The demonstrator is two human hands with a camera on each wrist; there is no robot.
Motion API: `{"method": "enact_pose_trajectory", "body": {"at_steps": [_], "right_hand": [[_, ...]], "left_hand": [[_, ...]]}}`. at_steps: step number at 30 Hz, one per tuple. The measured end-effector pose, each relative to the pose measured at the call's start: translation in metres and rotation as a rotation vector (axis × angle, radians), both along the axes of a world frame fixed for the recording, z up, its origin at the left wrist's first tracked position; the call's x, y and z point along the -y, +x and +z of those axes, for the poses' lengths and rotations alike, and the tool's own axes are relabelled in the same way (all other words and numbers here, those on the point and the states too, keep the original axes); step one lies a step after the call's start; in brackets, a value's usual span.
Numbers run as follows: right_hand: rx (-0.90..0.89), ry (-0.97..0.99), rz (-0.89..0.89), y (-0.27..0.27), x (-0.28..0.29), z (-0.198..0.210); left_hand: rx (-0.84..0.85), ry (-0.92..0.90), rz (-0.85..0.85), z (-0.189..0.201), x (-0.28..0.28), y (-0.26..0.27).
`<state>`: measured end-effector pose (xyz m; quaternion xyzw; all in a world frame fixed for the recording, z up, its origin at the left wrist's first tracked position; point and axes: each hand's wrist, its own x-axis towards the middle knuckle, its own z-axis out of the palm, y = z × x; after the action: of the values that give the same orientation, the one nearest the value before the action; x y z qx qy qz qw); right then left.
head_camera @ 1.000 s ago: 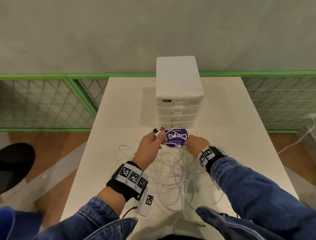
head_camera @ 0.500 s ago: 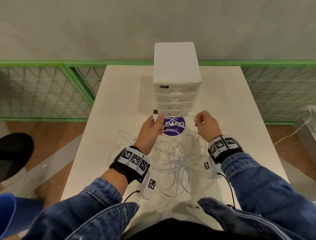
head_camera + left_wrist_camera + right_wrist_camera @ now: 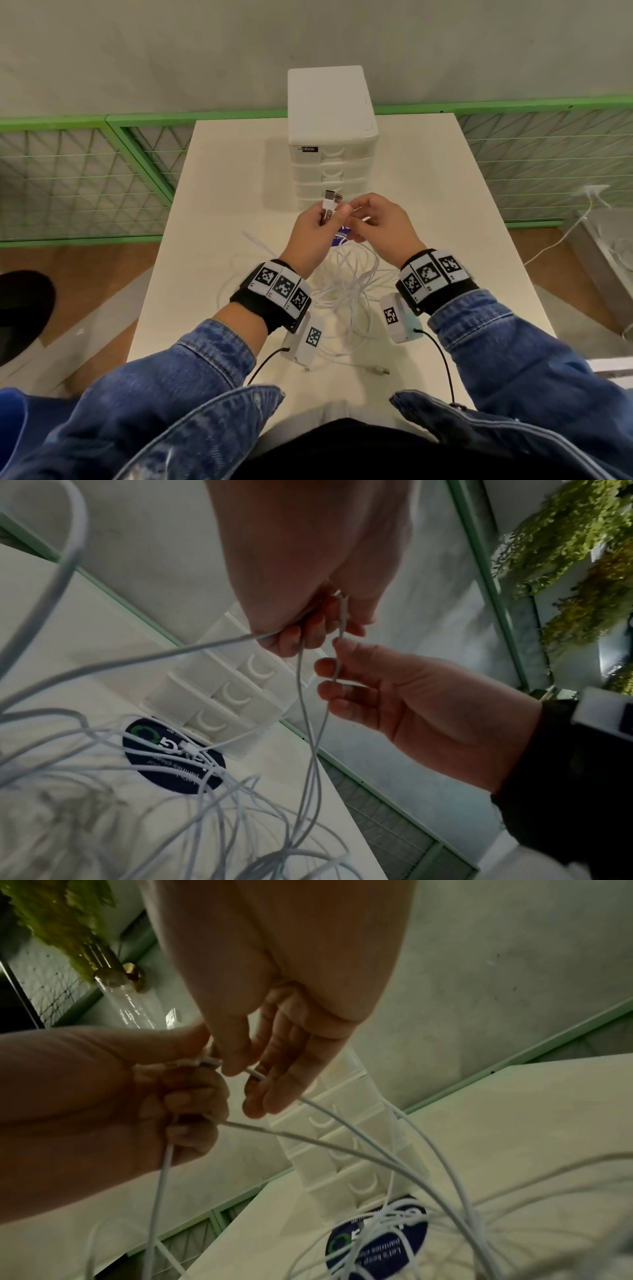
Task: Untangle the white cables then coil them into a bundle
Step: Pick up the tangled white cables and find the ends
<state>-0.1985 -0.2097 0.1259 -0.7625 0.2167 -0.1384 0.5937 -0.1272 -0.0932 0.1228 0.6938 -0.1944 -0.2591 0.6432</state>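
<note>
A loose tangle of white cables lies on the white table between my wrists, with strands rising to both hands. My left hand grips the cables' upper ends, and two USB plugs stick up above its fingers. My right hand is close against it, thumb and forefinger pinching one thin strand just below the left fingers. In the right wrist view the right fingertips meet the cable beside the left hand.
A white drawer unit stands just beyond the hands, with a round purple sticker on the table in front of it. A loose cable end with a connector lies near the front edge. Green mesh railings flank the table.
My right hand, which was held apart to the right with a strand, has come left and now meets the left hand. The left hand keeps hold of the plug ends.
</note>
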Motion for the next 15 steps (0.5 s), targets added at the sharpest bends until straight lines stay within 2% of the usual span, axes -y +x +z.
{"method": "enact_pose_trajectory", "body": {"at_steps": [3, 6, 8, 10, 13, 15], "right_hand": [[0.013, 0.019, -0.041, -0.014, -0.001, -0.002], [-0.01, -0.19, -0.109, -0.034, 0.002, -0.007], [-0.057, -0.288, -0.092, -0.05, 0.003, -0.016], [-0.253, -0.307, 0.081, -0.065, 0.0, -0.028], [-0.685, -0.379, 0.483, -0.087, -0.015, -0.054], [-0.875, -0.442, 0.707, -0.1, -0.03, -0.074]], "left_hand": [[0.04, 0.062, 0.009, -0.006, -0.002, -0.007], [0.063, 0.131, 0.067, -0.012, -0.005, -0.011], [0.079, 0.141, 0.115, -0.014, -0.007, -0.012], [0.123, 0.159, 0.138, -0.017, -0.009, -0.011], [0.119, 0.135, 0.112, -0.018, -0.01, -0.013], [0.088, 0.099, 0.089, -0.012, -0.01, -0.018]]}}
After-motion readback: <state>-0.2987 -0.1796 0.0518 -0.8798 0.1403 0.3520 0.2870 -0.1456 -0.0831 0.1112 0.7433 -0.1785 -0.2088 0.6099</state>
